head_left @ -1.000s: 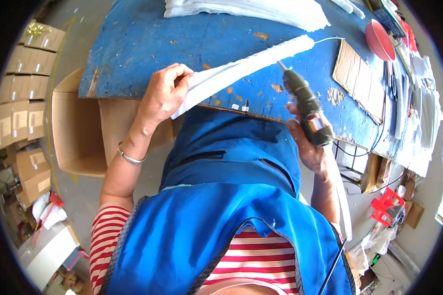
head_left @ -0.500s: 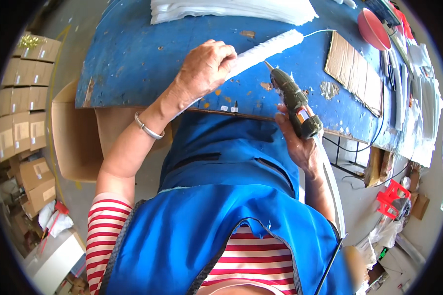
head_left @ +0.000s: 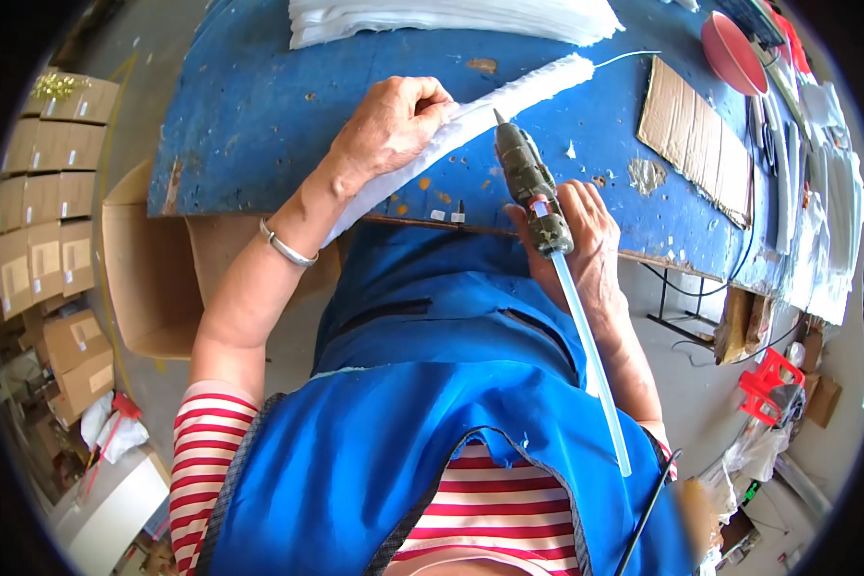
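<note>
Cardboard box [head_left: 154, 278] beside blue table [head_left: 250, 125], inside not visible.

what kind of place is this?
Likely a small craft or assembly workshop: a worn blue workbench, a glue gun in the right hand, and stacked cardboard boxes on the floor.

— What does the left hand [head_left: 389, 125] have?
— It presses on a long white fabric strip [head_left: 470, 125] lying across the worn blue table [head_left: 250, 115].
— And the right hand [head_left: 586, 245]?
— It grips a glue gun [head_left: 528, 182], nozzle just beside the strip, a clear glue stick [head_left: 590, 360] trailing behind over the blue apron [head_left: 422, 403].
</note>
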